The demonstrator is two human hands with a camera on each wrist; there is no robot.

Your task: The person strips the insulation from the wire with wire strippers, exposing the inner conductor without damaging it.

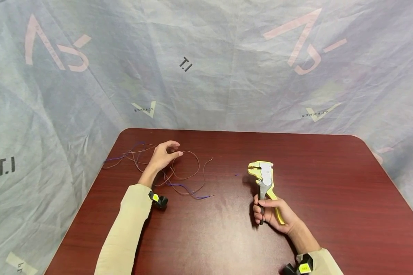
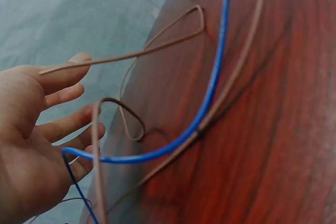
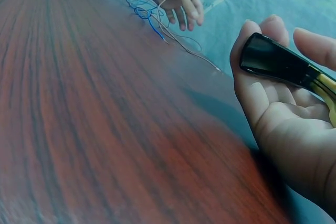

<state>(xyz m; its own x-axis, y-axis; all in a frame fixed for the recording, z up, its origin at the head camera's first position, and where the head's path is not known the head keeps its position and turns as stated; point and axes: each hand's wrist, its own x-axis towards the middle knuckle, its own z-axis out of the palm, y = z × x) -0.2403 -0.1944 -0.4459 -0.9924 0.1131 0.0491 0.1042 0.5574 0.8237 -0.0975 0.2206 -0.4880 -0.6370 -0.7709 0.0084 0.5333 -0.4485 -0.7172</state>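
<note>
My right hand [image 1: 278, 215] holds a yellow and grey wire stripper [image 1: 267, 175] by its handles, the head pointing away from me above the table. In the right wrist view, fingers curl around the black-ended handle [image 3: 273, 59]. My left hand [image 1: 161, 157] is over the left part of the table with its fingers loosely spread. Thin brown wires [image 1: 198, 162] and a blue wire [image 1: 180, 185] lie loosely coiled around and beneath it. In the left wrist view, the blue wire [image 2: 212, 82] and brown wires [image 2: 152, 50] cross in front of the palm and relaxed fingers.
A tiny blue scrap [image 1: 236, 175] lies between the wires and the stripper on the dark red wooden table [image 1: 206, 236]. Grey printed cloth [image 1: 220, 88] hangs behind the table and along its left side. Each wrist carries a small black camera [image 1: 160, 201].
</note>
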